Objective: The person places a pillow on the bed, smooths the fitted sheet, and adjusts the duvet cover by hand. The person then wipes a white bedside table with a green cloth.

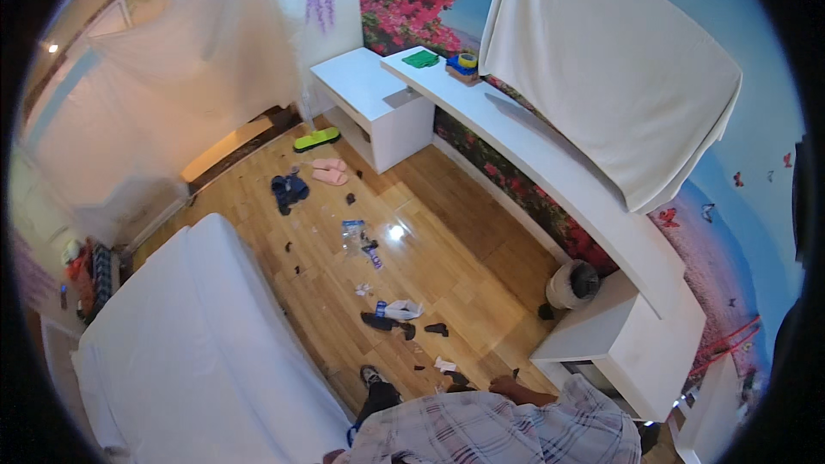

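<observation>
Out of the plaid sleeve (593, 417) at the lower edge comes my right hand (518, 391), above the floor and left of the white desk's near end. Its fingers do not show clearly, and nothing can be made out in it. A small brown patch at the bottom edge, by the white-covered bed (198, 335), looks like part of my left hand (333, 458); its fingers are hidden. One of my shoes (371, 375) stands on the wood floor. Ahead of it lie dark scraps (436, 329), a white and blue crumpled item (399, 309) and a clear plastic packet (352, 235).
A long white desk (550, 146) runs along the right wall, with a waste bin (572, 284) beneath. A white cloth (610, 69) covers something above it. Pink slippers (329, 172), dark cloth (290, 192) and a green broom head (316, 139) lie farther off. Plastic sheeting (189, 69) hangs at left.
</observation>
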`<state>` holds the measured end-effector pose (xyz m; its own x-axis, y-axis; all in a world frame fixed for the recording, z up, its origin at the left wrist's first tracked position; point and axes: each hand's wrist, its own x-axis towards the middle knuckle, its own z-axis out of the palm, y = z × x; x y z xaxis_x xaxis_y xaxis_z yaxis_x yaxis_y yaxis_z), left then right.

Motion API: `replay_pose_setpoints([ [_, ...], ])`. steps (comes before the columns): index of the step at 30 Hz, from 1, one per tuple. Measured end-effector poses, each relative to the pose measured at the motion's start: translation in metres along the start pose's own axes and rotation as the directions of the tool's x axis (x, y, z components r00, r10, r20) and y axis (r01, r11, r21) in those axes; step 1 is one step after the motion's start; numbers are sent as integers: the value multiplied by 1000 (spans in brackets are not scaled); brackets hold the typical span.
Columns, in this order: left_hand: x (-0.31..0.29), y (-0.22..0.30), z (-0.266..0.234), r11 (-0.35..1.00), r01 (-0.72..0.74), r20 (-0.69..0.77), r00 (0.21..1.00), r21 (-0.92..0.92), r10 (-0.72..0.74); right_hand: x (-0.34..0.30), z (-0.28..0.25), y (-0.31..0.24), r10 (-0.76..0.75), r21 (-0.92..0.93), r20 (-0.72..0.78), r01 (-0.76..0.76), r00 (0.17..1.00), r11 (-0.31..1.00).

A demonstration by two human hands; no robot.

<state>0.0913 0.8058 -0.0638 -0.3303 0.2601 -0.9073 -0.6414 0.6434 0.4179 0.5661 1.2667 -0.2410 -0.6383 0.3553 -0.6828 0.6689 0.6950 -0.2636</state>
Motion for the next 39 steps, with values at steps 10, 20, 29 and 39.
replay_pose_setpoints([
  [10, 159, 394, -121, 974, -209, -117, 969, 92, 219, 73, -141, -117, -403, -190, -227, 366, 886, 911],
  [20, 233, 543, -63, 928, 309, 472, 863, -208, -182, 355, -395, -84, 160, 823, 167, -227, 973, 521],
  [29, 317, 728, 10, 922, -40, 76, 997, 385, 12, 486, -811, -71, 481, 928, -264, 85, 836, 362],
  [39, 542, 1101, -8, 806, -155, 190, 980, 571, 54, 606, -959, -166, 557, 855, -429, 120, 711, 505],
])
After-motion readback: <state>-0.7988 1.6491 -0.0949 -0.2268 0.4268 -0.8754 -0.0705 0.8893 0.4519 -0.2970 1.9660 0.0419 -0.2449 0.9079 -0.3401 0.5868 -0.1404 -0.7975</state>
